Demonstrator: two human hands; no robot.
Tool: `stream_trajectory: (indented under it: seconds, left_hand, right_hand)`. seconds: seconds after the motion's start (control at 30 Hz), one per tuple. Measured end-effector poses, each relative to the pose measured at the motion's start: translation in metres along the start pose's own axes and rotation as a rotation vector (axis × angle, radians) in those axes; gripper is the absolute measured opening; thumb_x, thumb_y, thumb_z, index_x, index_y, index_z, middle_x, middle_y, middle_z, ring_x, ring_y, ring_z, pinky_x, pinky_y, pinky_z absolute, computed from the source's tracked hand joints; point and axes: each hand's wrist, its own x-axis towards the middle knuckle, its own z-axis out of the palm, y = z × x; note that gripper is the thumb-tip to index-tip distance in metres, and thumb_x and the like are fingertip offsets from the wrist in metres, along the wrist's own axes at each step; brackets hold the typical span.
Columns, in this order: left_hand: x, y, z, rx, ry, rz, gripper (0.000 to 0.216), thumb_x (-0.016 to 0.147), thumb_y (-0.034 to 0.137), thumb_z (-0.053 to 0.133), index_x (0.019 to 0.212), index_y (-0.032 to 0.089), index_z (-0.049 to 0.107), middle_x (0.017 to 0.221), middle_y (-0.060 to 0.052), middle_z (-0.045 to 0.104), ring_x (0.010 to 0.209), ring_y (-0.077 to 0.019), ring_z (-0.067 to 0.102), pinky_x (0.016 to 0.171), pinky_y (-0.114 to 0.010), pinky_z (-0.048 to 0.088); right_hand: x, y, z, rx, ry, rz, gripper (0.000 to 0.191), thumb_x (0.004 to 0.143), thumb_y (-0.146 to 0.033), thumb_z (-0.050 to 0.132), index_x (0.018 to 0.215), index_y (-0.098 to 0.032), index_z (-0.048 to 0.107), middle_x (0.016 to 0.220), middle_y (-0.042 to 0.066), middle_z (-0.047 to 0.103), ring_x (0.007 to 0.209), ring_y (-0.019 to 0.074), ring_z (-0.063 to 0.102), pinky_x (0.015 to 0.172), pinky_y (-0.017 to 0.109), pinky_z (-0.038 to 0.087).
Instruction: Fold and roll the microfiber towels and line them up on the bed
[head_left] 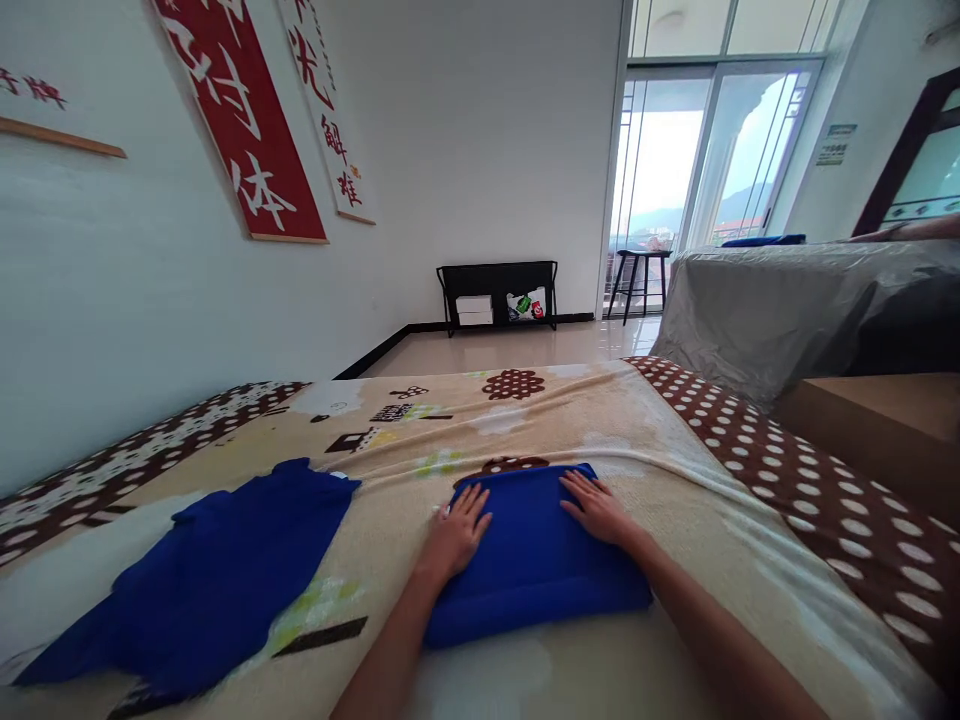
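Note:
A folded piece of blue clothing [536, 555] lies flat on the patterned blanket [420, 440] in front of me. My left hand [461, 528] rests on its left side near the top corner, fingers stretched out. On its upper right part lies my right hand [596, 508], palm down with the fingers apart. Both hands press on the cloth without gripping it. Off to the left, apart from my hands, a second blue garment [232, 570] is spread out unfolded, with rumpled edges.
The blanket has a brown dotted border [825, 510]. A cardboard box [885, 410] and a plastic-covered table [750, 310] stand at the right, with a person's arm [911, 230] at the far edge. A black rack [497, 290] and a stool [641, 280] are farther back.

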Motion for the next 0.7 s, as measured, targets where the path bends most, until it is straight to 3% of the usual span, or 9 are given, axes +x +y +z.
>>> stream_trajectory:
  seconds: [0.1, 0.17, 0.27, 0.33, 0.4, 0.53, 0.7]
  left_hand:
    - [-0.006, -0.022, -0.005, 0.022, 0.040, -0.082, 0.053, 0.099, 0.034, 0.025, 0.149, 0.021, 0.035, 0.159, -0.009, 0.027, 0.148, -0.0272, 0.023, 0.116, -0.062, 0.014]
    - [-0.001, -0.017, -0.005, 0.026, 0.044, -0.068, 0.053, 0.097, 0.026, 0.026, 0.148, 0.018, 0.038, 0.159, -0.012, 0.028, 0.149, -0.0273, 0.019, 0.116, -0.064, 0.008]
    - [0.019, 0.009, -0.004, 0.001, -0.016, 0.047, 0.055, 0.094, 0.025, 0.033, 0.148, 0.021, 0.038, 0.158, -0.008, 0.031, 0.148, -0.0212, 0.024, 0.119, -0.052, 0.017]
    - [0.033, 0.023, -0.001, -0.024, -0.067, 0.129, 0.055, 0.095, 0.034, 0.037, 0.149, 0.027, 0.036, 0.158, -0.002, 0.033, 0.146, -0.0161, 0.028, 0.117, -0.040, 0.026]
    - [0.040, 0.025, 0.001, -0.033, -0.081, 0.148, 0.055, 0.096, 0.044, 0.036, 0.149, 0.030, 0.035, 0.158, 0.001, 0.032, 0.146, -0.0149, 0.027, 0.117, -0.038, 0.027]
    - [0.032, -0.006, 0.002, -0.015, -0.020, -0.004, 0.057, 0.099, 0.048, 0.026, 0.152, 0.027, 0.029, 0.161, -0.005, 0.024, 0.149, -0.0215, 0.022, 0.118, -0.051, 0.019]
    - [0.021, -0.037, 0.001, 0.001, -0.008, -0.108, 0.056, 0.099, 0.047, 0.027, 0.150, 0.026, 0.033, 0.159, -0.007, 0.029, 0.147, -0.0231, 0.025, 0.117, -0.056, 0.018]
  right_hand:
    - [-0.001, 0.022, -0.008, -0.025, 0.032, 0.084, 0.064, 0.100, -0.051, 0.027, 0.152, -0.014, 0.031, 0.158, 0.014, 0.023, 0.149, 0.0269, 0.017, 0.119, 0.054, 0.008]
    - [0.003, 0.015, -0.006, -0.034, 0.030, 0.067, 0.063, 0.100, -0.049, 0.028, 0.151, -0.012, 0.034, 0.158, 0.015, 0.023, 0.149, 0.0270, 0.014, 0.119, 0.054, 0.004]
    - [0.018, -0.015, 0.003, -0.019, -0.024, -0.067, 0.059, 0.099, -0.051, 0.032, 0.150, -0.021, 0.037, 0.159, 0.008, 0.025, 0.149, 0.0204, 0.017, 0.121, 0.044, 0.009]
    - [0.029, -0.031, 0.008, -0.003, -0.073, -0.156, 0.058, 0.097, -0.055, 0.034, 0.150, -0.031, 0.037, 0.158, 0.000, 0.028, 0.147, 0.0153, 0.021, 0.120, 0.037, 0.016]
    - [0.036, -0.032, 0.009, 0.000, -0.088, -0.169, 0.058, 0.097, -0.058, 0.033, 0.150, -0.034, 0.035, 0.157, -0.003, 0.029, 0.147, 0.0139, 0.023, 0.119, 0.036, 0.018]
    - [0.033, 0.009, 0.002, -0.031, -0.029, 0.002, 0.066, 0.098, -0.059, 0.024, 0.154, -0.024, 0.028, 0.159, 0.005, 0.024, 0.148, 0.0192, 0.019, 0.120, 0.044, 0.013]
    - [0.022, 0.049, -0.004, -0.065, 0.007, 0.121, 0.070, 0.098, -0.060, 0.021, 0.154, -0.021, 0.027, 0.159, 0.007, 0.024, 0.149, 0.0198, 0.017, 0.121, 0.046, 0.008]
